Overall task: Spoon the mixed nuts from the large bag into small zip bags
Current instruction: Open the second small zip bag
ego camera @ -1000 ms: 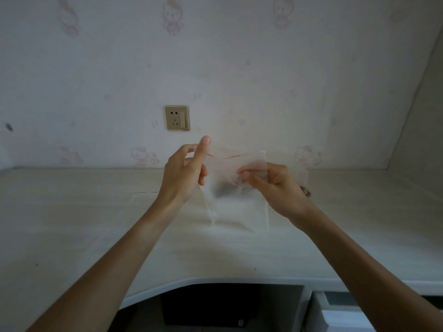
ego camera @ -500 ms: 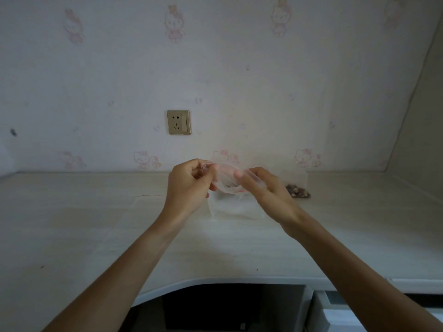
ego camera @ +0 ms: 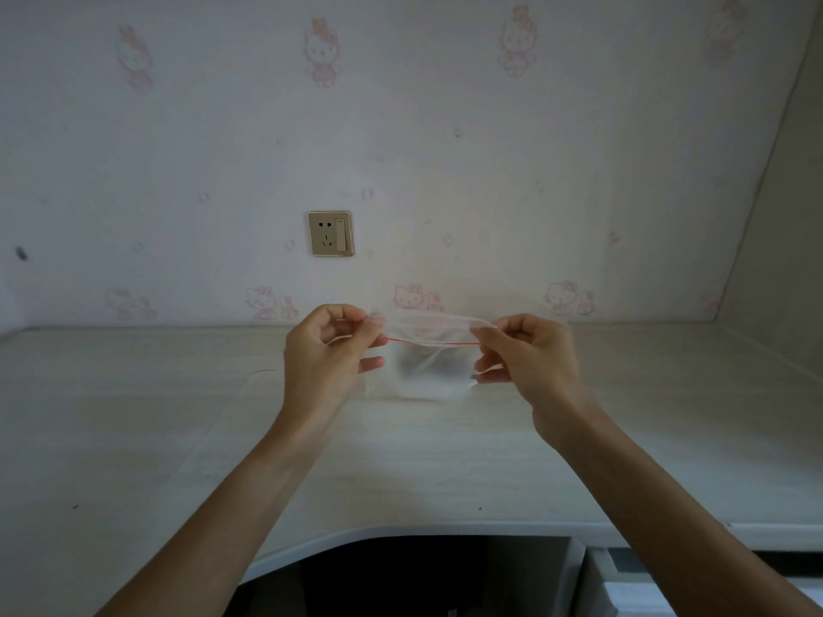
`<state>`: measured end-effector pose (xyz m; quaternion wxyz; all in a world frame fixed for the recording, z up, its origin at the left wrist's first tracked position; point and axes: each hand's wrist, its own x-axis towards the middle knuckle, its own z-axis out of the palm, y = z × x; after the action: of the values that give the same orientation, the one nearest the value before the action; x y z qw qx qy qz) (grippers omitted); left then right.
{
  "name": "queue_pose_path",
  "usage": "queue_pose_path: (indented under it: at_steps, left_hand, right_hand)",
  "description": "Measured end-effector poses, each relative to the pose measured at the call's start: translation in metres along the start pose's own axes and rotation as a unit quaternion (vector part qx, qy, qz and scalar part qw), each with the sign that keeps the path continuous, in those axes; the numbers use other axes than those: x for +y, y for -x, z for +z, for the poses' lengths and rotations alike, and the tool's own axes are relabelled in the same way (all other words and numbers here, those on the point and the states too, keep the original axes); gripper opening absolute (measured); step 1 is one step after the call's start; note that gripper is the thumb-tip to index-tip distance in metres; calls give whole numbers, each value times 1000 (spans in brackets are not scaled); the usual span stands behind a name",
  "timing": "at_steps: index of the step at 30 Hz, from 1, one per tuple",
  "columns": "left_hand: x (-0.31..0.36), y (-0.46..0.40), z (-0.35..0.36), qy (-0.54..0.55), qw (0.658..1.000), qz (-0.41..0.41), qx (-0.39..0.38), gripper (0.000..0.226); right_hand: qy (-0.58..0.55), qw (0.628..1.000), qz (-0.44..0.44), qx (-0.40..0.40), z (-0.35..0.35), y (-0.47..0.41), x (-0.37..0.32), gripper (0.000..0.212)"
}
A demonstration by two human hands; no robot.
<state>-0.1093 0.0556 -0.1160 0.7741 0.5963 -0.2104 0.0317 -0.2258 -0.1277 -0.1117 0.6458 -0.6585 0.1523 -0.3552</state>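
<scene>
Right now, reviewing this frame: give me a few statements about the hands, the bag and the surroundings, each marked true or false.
1. Both hands pinch the small zip bag at its top edge. True.
2. The zip bag is full of nuts. False: it looks clear and empty.
3. The left hand holds a spoon. False: it pinches only the bag's left end.
4. A wall socket sits above the desk, left of the bag. True.
5. The right hand rests flat on the desk. False: it is raised, pinching the bag's right end.
</scene>
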Motion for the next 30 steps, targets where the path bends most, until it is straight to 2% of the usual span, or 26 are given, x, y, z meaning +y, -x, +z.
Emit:
queue_pose_path:
  at_steps: [4,8,11,14,19,22,24,27,30]
  left_hand:
    - [1,7,0,97,993,-57,-38,14]
    - [3,7,-2,208,962,-143,-102,28]
    - [1,7,-1,265,936,-196,-123,16]
    - [-1,5,1,290,913,-249,-145,8]
    - [-7,5,6,251,906,-306,-150,4]
    - [-8,5,7,240,900,-328,-158,5]
    - [-7,4,6,261,886,-346,-164,9]
    - [-6,5,5,296,867,-357,-183,19]
    - [-9,7,4,335,850,-353,-204,24]
  right_hand:
    - [-153,981,97,-63,-3,0,1,16]
    - [-309,932,155,-109,-5,-3,3,11]
    - [-359,909,164,-131,-1,-3,3,13]
    - [-369,904,171,-135,2,-2,5,8]
    - [-314,921,186,-138,8,-2,10,10]
    - [-311,923,184,-133,9,-2,12,29]
    - [-329,915,186,-140,8,-2,14,34]
    - [-334,912,171,-166,5,0,20,18]
    - [-269,935,145,-179,-1,0,27,9]
